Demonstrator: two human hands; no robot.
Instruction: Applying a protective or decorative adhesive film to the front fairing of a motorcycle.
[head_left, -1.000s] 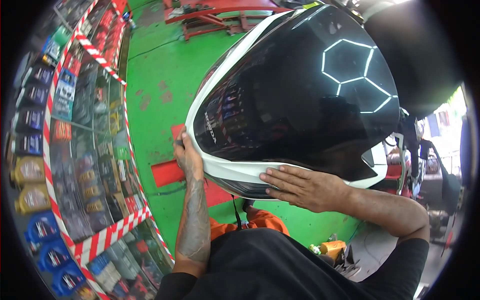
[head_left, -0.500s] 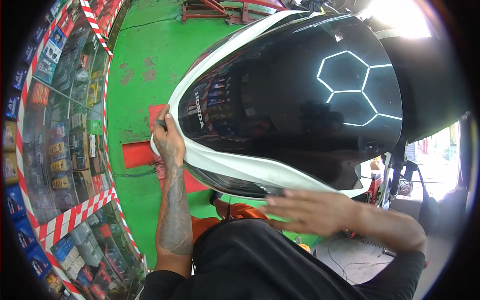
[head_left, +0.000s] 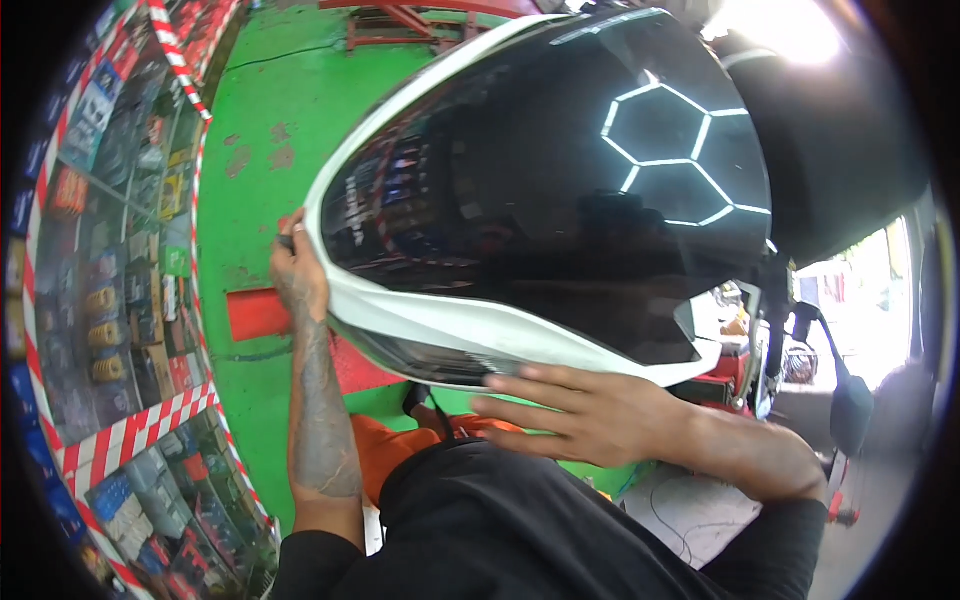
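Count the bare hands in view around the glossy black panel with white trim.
2: the bare left hand at the left tip of the white trim edging the glossy black panel; the bare right hand, fingers extended, by its lower edge.

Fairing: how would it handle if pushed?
The fairing is likely stiff: its broad curve shows no sag. Its mirror-like gloss suggests a slippery face. The narrow nose, by the left hand, probably grips better.
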